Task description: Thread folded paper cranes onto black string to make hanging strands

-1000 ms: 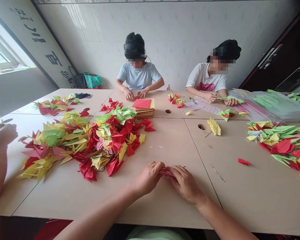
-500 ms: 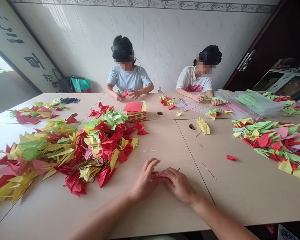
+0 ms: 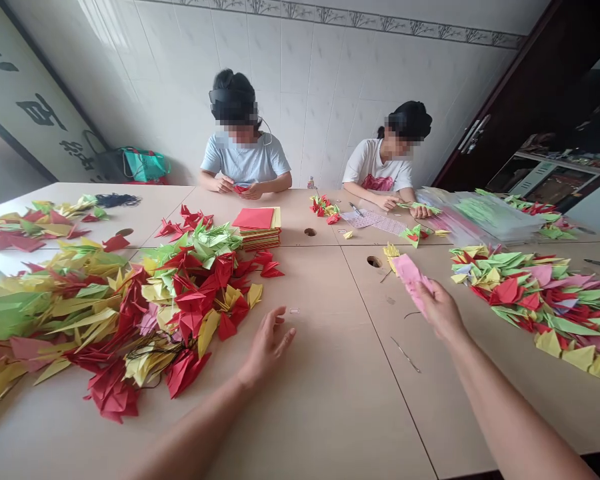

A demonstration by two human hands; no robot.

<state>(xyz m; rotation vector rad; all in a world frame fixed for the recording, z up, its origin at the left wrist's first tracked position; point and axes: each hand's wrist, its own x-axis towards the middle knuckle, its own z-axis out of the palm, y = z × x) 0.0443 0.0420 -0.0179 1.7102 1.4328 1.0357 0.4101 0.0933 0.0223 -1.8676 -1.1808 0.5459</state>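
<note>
My right hand [image 3: 443, 310] is closed on a flat bundle of folded pink paper [image 3: 413, 280], held tilted above the right part of the table. Just behind the bundle lies a yellow folded-paper bundle [image 3: 391, 253], partly covered by it. My left hand [image 3: 269, 347] is empty, fingers apart, over the table near a small printed label [image 3: 294, 311]. Left of it spreads a big heap of paper cranes [image 3: 190, 293] in red, yellow, green and pink, with dark cord among them. A thin needle-like piece [image 3: 406, 355] lies between my hands, nearer the right.
A stack of square coloured papers [image 3: 256, 227] stands behind the heap. Another row of cranes [image 3: 535, 293] lies at the right, with clear plastic bags [image 3: 490, 217] beyond. Two people [image 3: 245, 160] sit across, handling folded paper. The tabletop has a round hole [image 3: 374, 261].
My hands have parted. The right one has carried the pink bundle forward and right; the left has let go and moved left. A red bundle seen on the table earlier is now out of sight.
</note>
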